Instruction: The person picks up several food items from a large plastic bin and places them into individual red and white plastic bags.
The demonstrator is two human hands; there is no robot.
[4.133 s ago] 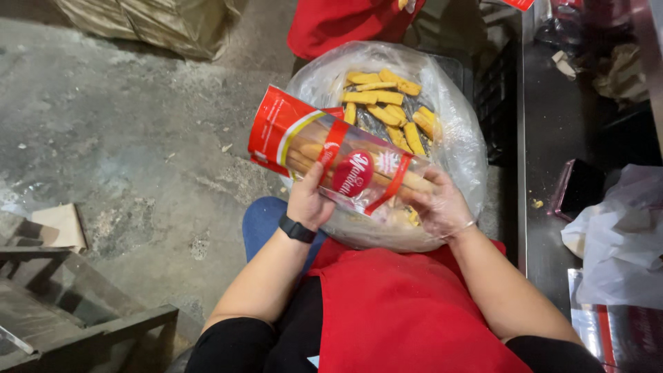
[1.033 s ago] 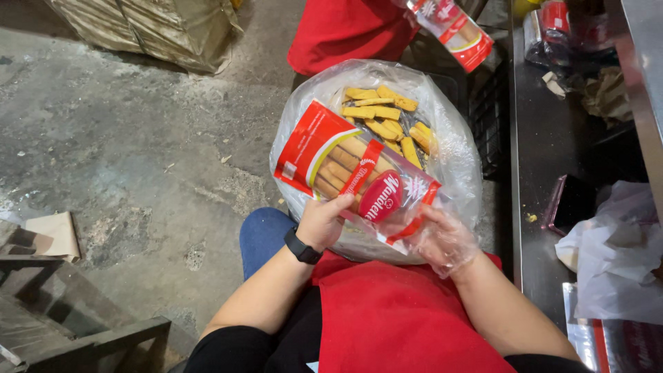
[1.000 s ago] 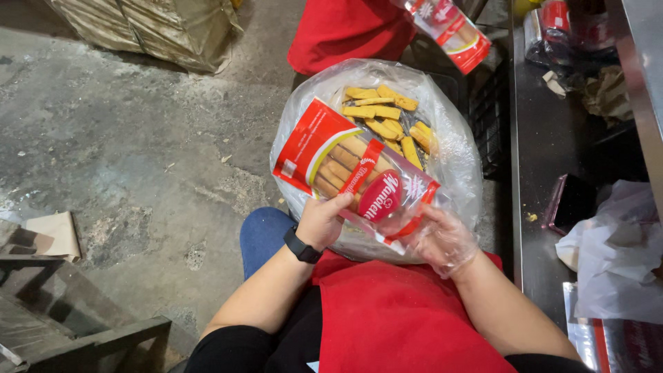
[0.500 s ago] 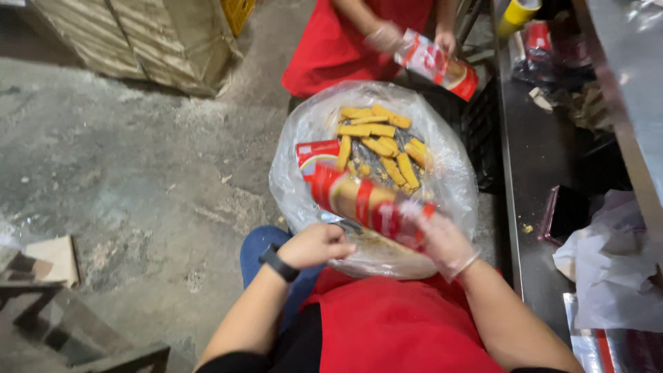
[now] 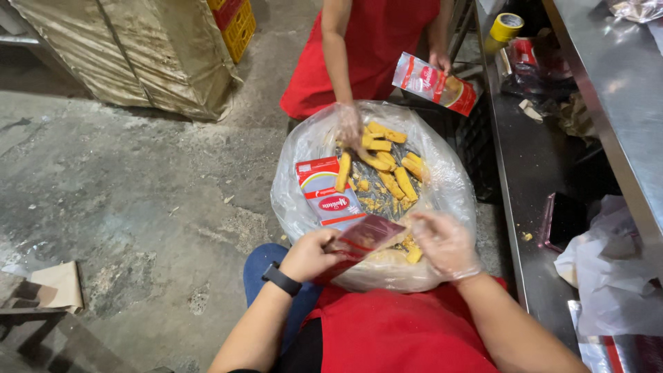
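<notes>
Left hand pinching red empty wrapper over clear bag rim; gloved right hand half-curled beside it, pinching nothing visible. Risk: loose wrapper slipping onto biscuit sticks inside.

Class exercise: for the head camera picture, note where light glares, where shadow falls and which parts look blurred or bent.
Head view: glare streaks the steel counter and glints on the clear plastic bag; deep shadow lies under the counter at the right; the left hand and gloved right hand are slightly motion-blurred around the red wrapper; the wide lens bends the counter edge; the concrete floor is evenly lit.
</notes>
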